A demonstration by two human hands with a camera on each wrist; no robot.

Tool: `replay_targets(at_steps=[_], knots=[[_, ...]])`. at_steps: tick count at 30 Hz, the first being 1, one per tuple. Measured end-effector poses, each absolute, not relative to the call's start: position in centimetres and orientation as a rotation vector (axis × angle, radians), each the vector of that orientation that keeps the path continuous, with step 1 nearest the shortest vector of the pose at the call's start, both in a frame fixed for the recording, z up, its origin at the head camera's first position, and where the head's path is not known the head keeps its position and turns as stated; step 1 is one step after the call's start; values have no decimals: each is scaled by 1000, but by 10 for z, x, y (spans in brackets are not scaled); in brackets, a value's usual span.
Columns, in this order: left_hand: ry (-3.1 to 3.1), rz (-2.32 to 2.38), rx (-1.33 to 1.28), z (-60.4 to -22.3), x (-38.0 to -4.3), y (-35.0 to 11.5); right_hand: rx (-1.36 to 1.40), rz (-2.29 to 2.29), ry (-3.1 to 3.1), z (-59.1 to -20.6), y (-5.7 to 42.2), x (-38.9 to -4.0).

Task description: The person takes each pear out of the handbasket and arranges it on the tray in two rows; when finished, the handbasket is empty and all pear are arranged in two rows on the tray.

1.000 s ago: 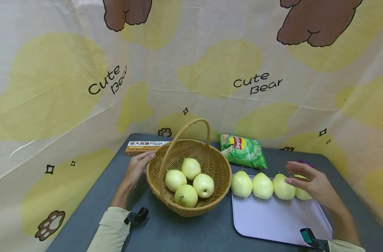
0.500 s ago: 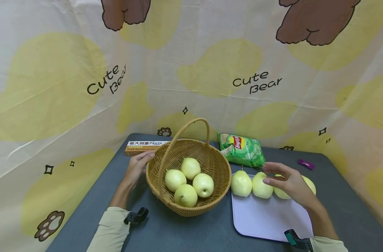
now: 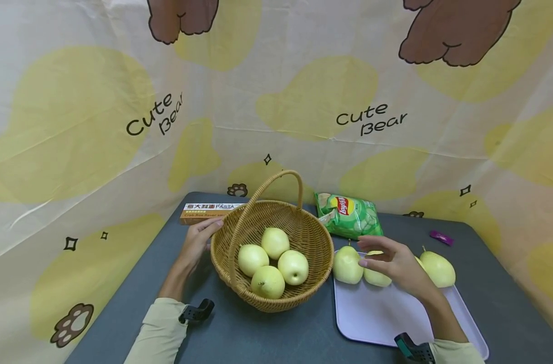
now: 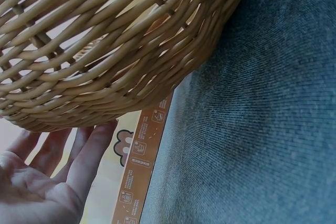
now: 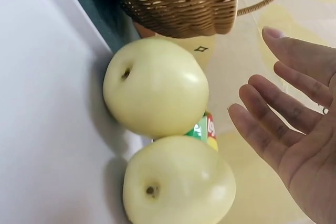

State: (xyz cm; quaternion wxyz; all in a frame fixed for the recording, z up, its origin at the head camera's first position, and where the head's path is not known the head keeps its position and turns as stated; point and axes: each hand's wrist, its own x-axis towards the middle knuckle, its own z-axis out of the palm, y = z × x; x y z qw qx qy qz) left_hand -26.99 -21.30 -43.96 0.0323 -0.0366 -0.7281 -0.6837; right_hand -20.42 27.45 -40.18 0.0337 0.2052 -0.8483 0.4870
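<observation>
A wicker basket point(image 3: 316, 242) with an arched handle stands mid-table, holding several pale yellow-green pears point(image 3: 276, 243). My left hand point(image 3: 197, 245) touches the basket's left side near the rim; in the left wrist view its fingers point(image 4: 93, 153) reach up against the weave, fairly straight. To the right, several pears stand in a row along the far side of a pale lilac tray point(image 3: 372, 316). My right hand point(image 3: 392, 260) hovers over that row, nearest the leftmost pear point(image 3: 346, 265), fingers spread and holding nothing. It partly hides the middle pears; the rightmost pear point(image 3: 439, 269) is visible.
A green Lay's chip bag point(image 3: 351, 217) lies behind the tray, right of the basket. A pasta box point(image 3: 203, 215) lies at the back left, beyond my left hand. A small purple packet point(image 3: 441, 237) lies at the far right. Printed cloth point(image 3: 303, 101) hangs behind the table.
My right hand has moved left along the row of pears, from the right end toward the leftmost one. The purple packet and rightmost pear are uncovered. My left hand and the basket have stayed put.
</observation>
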Motion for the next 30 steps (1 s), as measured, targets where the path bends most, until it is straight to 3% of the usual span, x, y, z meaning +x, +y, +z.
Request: replay_targets(at_steps=[30], knots=[[-2233,-2118,-125,-440,-271,-213,907,1426,-2684,-338,182,-248]])
